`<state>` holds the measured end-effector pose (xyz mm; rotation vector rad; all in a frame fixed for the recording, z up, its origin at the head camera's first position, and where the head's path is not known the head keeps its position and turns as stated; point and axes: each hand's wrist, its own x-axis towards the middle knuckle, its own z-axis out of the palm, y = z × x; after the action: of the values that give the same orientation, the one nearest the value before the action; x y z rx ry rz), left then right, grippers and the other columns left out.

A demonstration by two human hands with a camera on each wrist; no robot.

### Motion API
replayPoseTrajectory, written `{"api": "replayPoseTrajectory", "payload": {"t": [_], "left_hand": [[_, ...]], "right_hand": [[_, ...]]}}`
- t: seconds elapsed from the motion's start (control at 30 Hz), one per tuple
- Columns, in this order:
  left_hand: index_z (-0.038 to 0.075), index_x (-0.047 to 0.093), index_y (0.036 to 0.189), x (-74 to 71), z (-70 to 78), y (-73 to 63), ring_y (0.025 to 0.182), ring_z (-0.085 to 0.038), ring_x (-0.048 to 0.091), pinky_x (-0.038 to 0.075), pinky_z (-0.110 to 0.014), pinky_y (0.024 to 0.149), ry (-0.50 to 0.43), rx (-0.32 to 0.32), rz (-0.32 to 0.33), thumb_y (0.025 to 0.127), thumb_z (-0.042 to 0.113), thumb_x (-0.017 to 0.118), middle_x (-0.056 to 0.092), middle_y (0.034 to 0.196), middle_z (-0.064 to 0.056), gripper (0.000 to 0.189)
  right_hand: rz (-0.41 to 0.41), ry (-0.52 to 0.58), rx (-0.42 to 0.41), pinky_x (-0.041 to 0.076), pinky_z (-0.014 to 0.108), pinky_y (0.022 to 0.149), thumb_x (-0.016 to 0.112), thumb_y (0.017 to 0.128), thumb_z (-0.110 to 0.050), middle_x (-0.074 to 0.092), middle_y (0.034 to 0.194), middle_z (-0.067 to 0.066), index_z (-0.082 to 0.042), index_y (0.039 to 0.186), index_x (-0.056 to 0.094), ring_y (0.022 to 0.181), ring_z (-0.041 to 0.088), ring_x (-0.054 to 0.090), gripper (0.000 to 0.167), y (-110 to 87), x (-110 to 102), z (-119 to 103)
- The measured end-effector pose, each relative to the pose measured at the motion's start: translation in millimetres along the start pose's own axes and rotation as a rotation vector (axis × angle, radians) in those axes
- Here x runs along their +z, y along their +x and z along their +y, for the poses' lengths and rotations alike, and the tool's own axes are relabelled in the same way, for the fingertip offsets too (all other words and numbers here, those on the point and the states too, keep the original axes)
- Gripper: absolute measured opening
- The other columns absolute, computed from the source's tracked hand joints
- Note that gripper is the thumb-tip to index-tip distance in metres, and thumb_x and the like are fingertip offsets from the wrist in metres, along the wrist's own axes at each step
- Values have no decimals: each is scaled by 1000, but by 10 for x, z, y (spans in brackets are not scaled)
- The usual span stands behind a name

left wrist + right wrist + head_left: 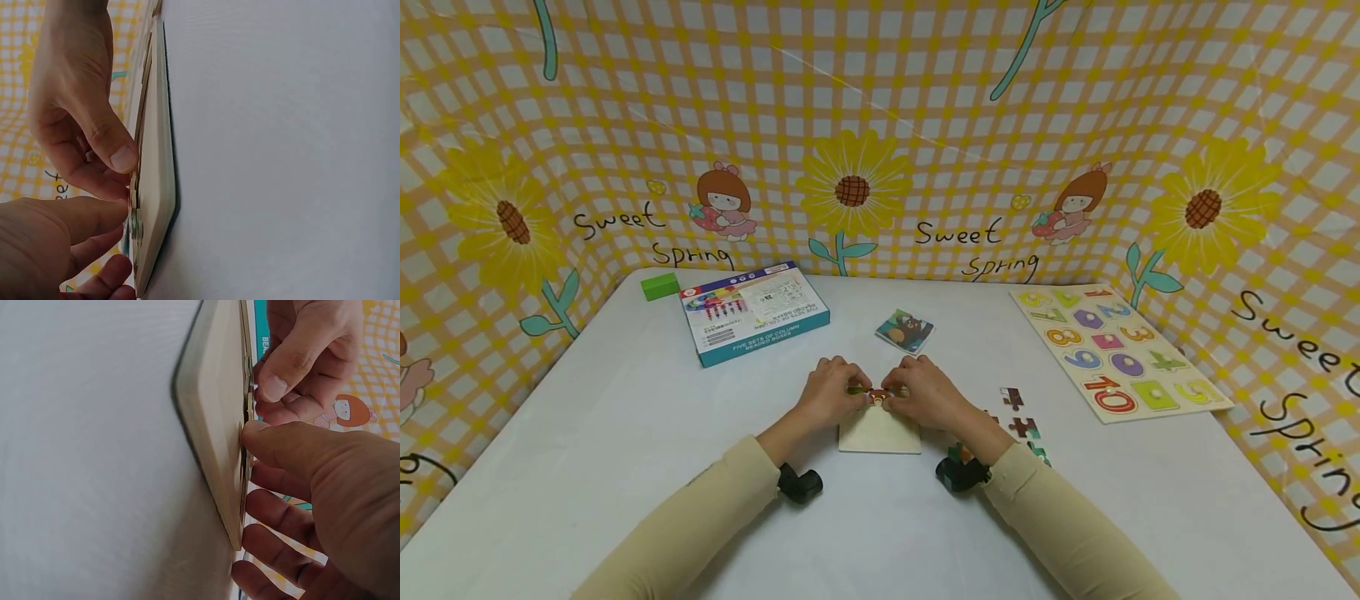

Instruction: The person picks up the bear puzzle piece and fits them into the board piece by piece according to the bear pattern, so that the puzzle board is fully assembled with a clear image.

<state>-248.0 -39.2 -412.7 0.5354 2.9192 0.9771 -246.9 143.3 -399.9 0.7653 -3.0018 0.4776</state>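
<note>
A pale wooden puzzle board (880,438) lies flat in front of the person, its near part bare. Brown jigsaw pieces (877,397) show on its far part, between the two hands. My left hand (831,392) pinches a green-edged jigsaw piece (856,390) at the board's far left. From the other side, my right hand (928,393) holds a jigsaw piece between thumb and fingers, mostly hidden by them. In the right wrist view, the right thumb (281,440) meets the pieces low over the board (215,406), close to the left hand (309,359).
Loose jigsaw pieces (1022,427) lie right of the board, partly behind the right forearm. A picture card (905,331) lies beyond the hands. At the back left are a beaded-boxes carton (756,315) and a green block (659,287). A number board (1086,360) lies at right.
</note>
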Motion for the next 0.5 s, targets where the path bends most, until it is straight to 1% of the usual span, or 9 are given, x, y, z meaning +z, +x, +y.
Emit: {"api": "replayPoseTrajectory", "payload": {"t": [0.17,0.5], "left_hand": [[15,71,91,14,4,-2,92,-23,46,37,-42,83,10,-5,13,78,20,72,58,91,-6,14],[16,72,91,36,18,-3,95,-24,46,37,-40,82,52,-12,19,79,23,73,57,92,-5,14]], "right_hand": [[5,0,-13,40,31,74,72,81,-25,62,90,1,-14,101,72,87,18,48,22,-6,-1,3],[5,2,-23,39,30,75,72,82,-25,63,92,1,-14,101,72,87,18,47,22,-2,8,20]]}}
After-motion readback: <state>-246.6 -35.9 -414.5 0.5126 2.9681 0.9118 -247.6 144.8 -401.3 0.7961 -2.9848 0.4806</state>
